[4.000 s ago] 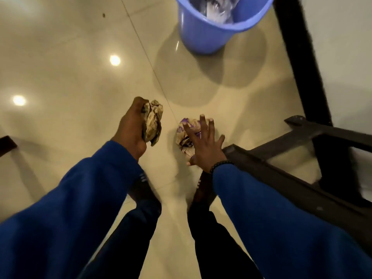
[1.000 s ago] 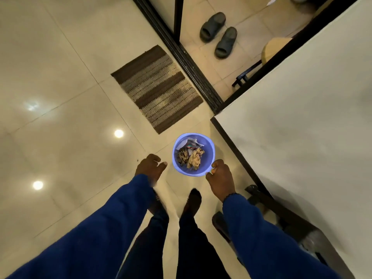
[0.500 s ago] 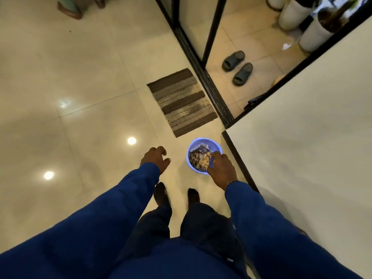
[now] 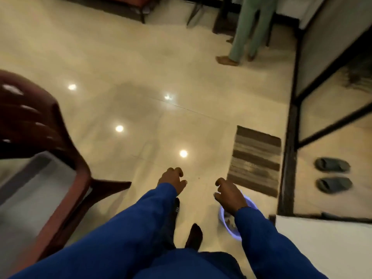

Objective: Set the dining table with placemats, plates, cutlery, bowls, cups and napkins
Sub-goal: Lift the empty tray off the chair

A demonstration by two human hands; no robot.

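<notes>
Both the left hand and the right hand hang free with fingers loosely curled, holding nothing; the right hand is above the blue bin on the floor. No placemats, plates, cutlery, bowls, cups or napkins are in view. The person should apparently walk past the dark red chair to fetch these items, keeping both hands unoccupied.
</notes>
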